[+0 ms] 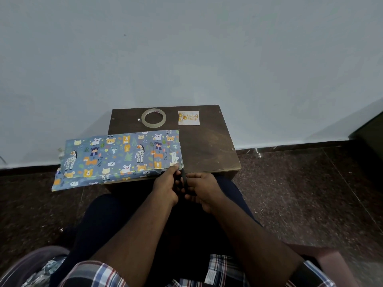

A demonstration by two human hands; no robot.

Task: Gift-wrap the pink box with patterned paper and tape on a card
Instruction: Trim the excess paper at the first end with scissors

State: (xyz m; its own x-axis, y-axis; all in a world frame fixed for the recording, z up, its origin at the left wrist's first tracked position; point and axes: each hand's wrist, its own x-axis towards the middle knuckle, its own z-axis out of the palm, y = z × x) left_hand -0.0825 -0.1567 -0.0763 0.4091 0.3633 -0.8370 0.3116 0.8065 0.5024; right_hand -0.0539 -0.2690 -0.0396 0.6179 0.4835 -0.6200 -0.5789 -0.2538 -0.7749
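**Scissors at the paper's right edge**

While I watch from the head camera, the dark brown wooden table (207, 146) is my landmark, set against a pale wall above a speckled dark floor. Across its near-left part, overhanging its left edge, lies the blue wrapping paper printed with cartoon animals (116, 156), folded flat; I cannot see the pink box, so I cannot tell whether it is underneath. At the table's near edge, my left hand (166, 186) pinches the paper's near-right corner. Just right of it, my right hand (204, 190) is curled round black-handled scissors (184, 180), whose blades point at that same corner. On the table's far side, left of centre, lies a clear roll of adhesive tape (153, 118). Right of it, also at the far side, lies a small white square greeting card with gold lettering (188, 118).
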